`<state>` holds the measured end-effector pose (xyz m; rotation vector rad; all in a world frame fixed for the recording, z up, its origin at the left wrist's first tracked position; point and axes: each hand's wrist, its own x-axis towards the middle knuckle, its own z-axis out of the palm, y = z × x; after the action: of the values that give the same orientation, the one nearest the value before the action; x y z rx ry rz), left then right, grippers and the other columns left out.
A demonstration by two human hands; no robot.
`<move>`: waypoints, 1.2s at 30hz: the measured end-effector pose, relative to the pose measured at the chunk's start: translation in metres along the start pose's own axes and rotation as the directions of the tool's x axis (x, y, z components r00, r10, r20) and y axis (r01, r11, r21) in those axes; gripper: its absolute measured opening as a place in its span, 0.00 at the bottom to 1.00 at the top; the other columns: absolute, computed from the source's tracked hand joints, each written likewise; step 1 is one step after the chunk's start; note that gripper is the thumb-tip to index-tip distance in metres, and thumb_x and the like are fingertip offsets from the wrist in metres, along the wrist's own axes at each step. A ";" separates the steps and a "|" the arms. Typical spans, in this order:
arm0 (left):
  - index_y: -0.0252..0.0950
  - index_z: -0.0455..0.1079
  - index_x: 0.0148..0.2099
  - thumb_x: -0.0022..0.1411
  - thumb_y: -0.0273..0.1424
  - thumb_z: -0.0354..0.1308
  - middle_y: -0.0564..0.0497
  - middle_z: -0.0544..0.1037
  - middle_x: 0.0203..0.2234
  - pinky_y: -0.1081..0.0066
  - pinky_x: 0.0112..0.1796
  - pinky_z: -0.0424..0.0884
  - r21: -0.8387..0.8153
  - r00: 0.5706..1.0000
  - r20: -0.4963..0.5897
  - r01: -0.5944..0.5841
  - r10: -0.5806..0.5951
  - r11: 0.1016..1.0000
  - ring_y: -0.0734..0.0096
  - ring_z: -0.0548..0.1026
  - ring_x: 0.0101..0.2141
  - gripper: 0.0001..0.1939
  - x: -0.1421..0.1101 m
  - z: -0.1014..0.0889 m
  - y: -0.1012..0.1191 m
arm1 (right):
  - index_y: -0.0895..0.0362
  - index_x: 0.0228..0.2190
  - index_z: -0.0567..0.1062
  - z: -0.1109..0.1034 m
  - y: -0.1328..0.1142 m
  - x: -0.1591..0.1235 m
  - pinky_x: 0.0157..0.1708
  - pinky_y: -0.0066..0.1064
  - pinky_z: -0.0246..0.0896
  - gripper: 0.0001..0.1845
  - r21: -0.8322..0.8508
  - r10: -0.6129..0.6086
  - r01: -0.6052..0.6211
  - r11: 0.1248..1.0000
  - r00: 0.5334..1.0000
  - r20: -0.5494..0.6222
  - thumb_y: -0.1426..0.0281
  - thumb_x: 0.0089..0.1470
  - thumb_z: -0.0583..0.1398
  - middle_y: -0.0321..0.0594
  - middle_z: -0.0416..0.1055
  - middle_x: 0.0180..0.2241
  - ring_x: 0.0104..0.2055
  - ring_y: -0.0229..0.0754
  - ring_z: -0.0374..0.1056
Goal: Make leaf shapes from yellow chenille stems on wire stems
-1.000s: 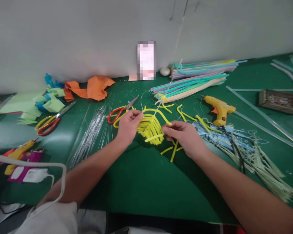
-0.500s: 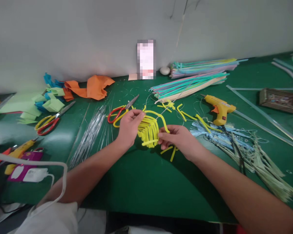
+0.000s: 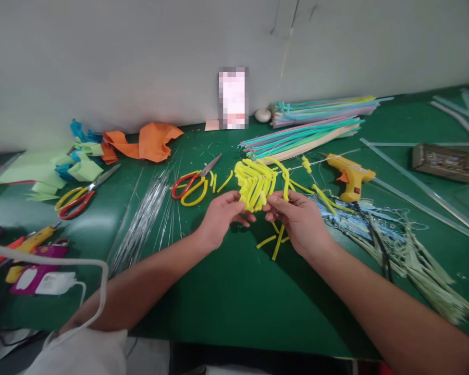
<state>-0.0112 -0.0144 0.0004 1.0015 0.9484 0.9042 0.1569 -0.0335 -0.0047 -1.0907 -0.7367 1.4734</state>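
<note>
Between my hands, above the green table, is a leaf-like piece of yellow pipe cleaners (image 3: 255, 182), its strands laid side by side in a slanted pattern. My left hand (image 3: 223, 216) pinches its lower left edge between thumb and fingers. At the lower right edge, my right hand (image 3: 297, 216) grips the same piece, with one loose strand (image 3: 286, 179) curving down to the fingers. A thin wire (image 3: 316, 160) sticks out of the piece to the right. Short yellow offcuts (image 3: 276, 245) lie on the table below my right hand.
Red-and-yellow-handled scissors (image 3: 195, 182) and a bundle of wires (image 3: 146, 219) lie to the left. Right of my hands are a yellow glue gun (image 3: 349, 174) and blue-green fibres (image 3: 406, 245). Coloured pipe cleaners (image 3: 303, 138) and a phone (image 3: 233, 99) are at the back.
The yellow piece has turned and moved up and to the right. My left hand has shifted from its top to its lower left edge, uncovering the scissors' handles.
</note>
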 end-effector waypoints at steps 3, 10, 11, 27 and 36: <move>0.31 0.71 0.39 0.52 0.34 0.65 0.49 0.78 0.29 0.74 0.26 0.70 0.063 0.998 0.046 -0.045 0.042 0.997 0.73 0.76 0.25 0.14 -0.003 0.002 -0.001 | 0.57 0.26 0.78 0.000 0.001 -0.001 0.26 0.26 0.62 0.10 0.017 -0.003 0.003 1.000 1.000 -0.009 0.64 0.44 0.70 0.35 0.75 0.23 0.22 0.32 0.67; 0.29 0.73 0.34 0.49 0.36 0.69 0.49 0.78 0.24 0.73 0.26 0.70 0.103 1.000 0.002 0.003 -0.004 0.995 0.75 0.74 0.22 0.15 -0.004 0.008 -0.002 | 0.56 0.24 0.79 0.003 0.006 -0.002 0.28 0.26 0.60 0.07 -0.008 -0.062 0.062 0.998 0.998 0.031 0.67 0.43 0.70 0.33 0.71 0.21 0.24 0.32 0.65; 0.29 0.73 0.33 0.50 0.36 0.69 0.49 0.78 0.24 0.73 0.26 0.70 0.100 1.000 -0.001 -0.001 0.001 0.995 0.75 0.74 0.22 0.15 -0.004 0.008 -0.003 | 0.56 0.24 0.78 0.003 0.007 -0.002 0.28 0.26 0.59 0.07 -0.014 -0.056 0.057 0.998 0.998 0.030 0.67 0.43 0.70 0.33 0.71 0.20 0.24 0.32 0.64; 0.33 0.65 0.35 0.55 0.36 0.63 0.54 0.74 0.23 0.74 0.24 0.66 0.148 1.000 0.004 -0.018 0.017 0.989 0.78 0.71 0.21 0.13 -0.006 0.007 -0.006 | 0.57 0.24 0.80 0.004 0.009 -0.002 0.29 0.30 0.63 0.09 -0.147 -0.055 0.060 0.987 0.998 0.039 0.63 0.43 0.69 0.36 0.74 0.22 0.25 0.35 0.66; 0.34 0.63 0.34 0.59 0.39 0.59 0.56 0.70 0.22 0.74 0.23 0.64 0.272 0.996 0.086 -0.017 -0.007 0.962 0.79 0.68 0.20 0.13 -0.005 0.002 0.002 | 0.57 0.24 0.80 0.003 0.008 -0.002 0.30 0.30 0.63 0.10 -0.117 -0.023 0.027 0.993 0.999 0.036 0.63 0.43 0.70 0.37 0.75 0.25 0.24 0.35 0.66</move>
<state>-0.0113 -0.0194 0.0035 1.2675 1.0152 0.7403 0.1509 -0.0366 -0.0099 -1.1429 -0.8683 1.4454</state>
